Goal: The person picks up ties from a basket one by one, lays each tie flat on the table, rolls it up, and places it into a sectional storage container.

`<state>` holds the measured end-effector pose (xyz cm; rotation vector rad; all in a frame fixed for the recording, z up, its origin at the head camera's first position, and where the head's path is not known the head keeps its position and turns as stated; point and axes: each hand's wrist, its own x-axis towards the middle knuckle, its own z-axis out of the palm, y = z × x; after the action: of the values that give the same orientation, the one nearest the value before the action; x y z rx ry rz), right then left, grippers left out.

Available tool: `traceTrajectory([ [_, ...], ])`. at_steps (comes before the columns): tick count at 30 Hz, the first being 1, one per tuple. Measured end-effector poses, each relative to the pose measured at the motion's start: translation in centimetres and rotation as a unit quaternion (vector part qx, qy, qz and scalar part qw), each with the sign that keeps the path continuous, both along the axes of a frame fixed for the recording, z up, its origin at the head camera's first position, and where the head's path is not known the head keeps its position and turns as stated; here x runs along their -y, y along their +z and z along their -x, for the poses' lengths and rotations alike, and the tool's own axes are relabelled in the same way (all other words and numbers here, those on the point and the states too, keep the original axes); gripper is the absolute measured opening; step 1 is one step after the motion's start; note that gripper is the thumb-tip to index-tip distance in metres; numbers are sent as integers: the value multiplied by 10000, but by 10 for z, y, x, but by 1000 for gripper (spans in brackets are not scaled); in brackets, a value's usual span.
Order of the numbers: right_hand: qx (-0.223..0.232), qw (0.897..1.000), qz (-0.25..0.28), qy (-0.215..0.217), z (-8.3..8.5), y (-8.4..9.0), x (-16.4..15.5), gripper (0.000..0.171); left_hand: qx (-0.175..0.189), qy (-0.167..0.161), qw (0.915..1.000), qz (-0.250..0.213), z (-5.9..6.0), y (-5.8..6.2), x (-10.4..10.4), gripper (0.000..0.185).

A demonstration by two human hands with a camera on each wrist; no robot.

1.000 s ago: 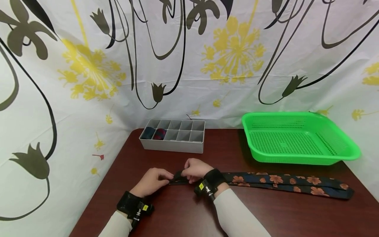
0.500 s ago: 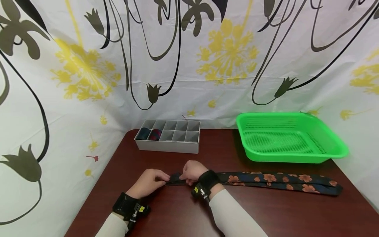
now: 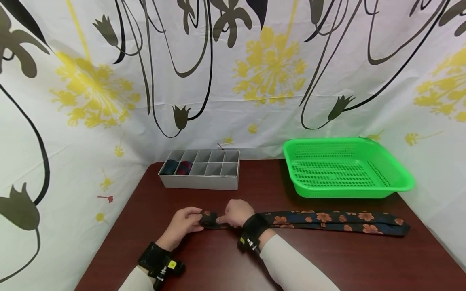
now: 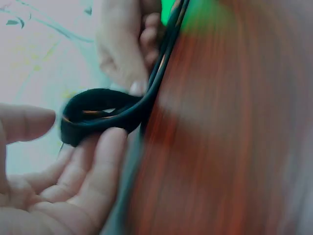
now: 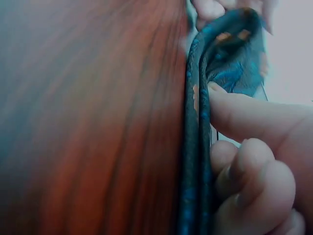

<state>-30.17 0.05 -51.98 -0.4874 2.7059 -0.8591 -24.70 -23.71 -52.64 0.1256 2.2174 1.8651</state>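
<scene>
A dark necktie [image 3: 342,221] with orange flowers lies lengthwise on the brown table [image 3: 313,258], folded in layers. Its left end bends back into a loop [image 4: 100,128], clearest in the left wrist view. Against that loop rest the fairly straight fingers of my left hand [image 3: 181,227]; the thumb stands a little apart from the cloth. Just right of the loop, my right hand [image 3: 238,213] holds the necktie, thumb tip on the layers where the loop closes and the other fingers curled beside them. Part of the cloth under the right hand is hidden in the head view.
A grey divided organizer [image 3: 198,183] stands at the back left. Two of its front-left compartments hold a dark blue roll [image 3: 169,167] and a red-and-blue roll [image 3: 184,168] of cloth. At the back right is a green plastic basket [image 3: 346,193]. Patterned fabric [image 3: 218,89] hangs behind.
The necktie's left end, earlier flatter and pinched by the left hand, now stands as a rounder loop with orange showing. The left thumb has come off it. The head view has shifted slightly.
</scene>
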Motion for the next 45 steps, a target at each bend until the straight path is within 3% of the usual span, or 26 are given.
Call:
traceTrajectory([
  [2, 10, 10000, 77, -13, 1, -2, 0, 49, -328, -47, 9994, 64, 0, 0, -7, 44],
  [5, -3, 9997, 216, -71, 3, -3, 0, 46, -948, -215, 9930, 669, 0, 3, -18, 37],
  [9, -89, 9995, 298, -79, 6, -4, -1, 36, -1679, -480, 9689, 1755, 3, 5, -31, 32],
  [15, 184, 9988, 453, 37, 6, -2, -7, 30, -2082, -752, 9416, 2536, 13, 6, -45, 40],
  [20, 703, 9950, 620, 350, 11, 3, -21, 21, -2378, -1104, 9109, 3187, 30, 8, -60, 19],
  [26, 1871, 9718, 1196, 796, 16, 14, -50, 13, -2110, -1456, 8913, 3740, 39, 11, -73, 13],
  [28, 2048, 9666, 1312, 810, 17, 14, -57, 20, -2124, -1466, 8882, 3802, 38, 13, -76, 13],
  [31, 1911, 9700, 1329, 699, 17, 12, -59, 31, -2154, -1382, 8882, 3816, 38, 16, -78, 15],
  [33, 1732, 9752, 1256, 564, 17, 10, -57, 35, -2092, -1357, 8911, 3792, 38, 18, -76, 21],
  [39, 1420, 9813, 1236, 389, 14, 4, -54, 35, -1394, -1213, 9083, 3753, 37, 25, -61, 59],
  [42, 1288, 9833, 1230, 377, 12, 2, -54, 36, -1366, -1293, 9095, 3707, 38, 22, -56, 53],
  [45, 1101, 9875, 1081, 304, 10, 1, -54, 37, -1580, -1374, 9164, 3411, 39, 18, -55, 36],
])
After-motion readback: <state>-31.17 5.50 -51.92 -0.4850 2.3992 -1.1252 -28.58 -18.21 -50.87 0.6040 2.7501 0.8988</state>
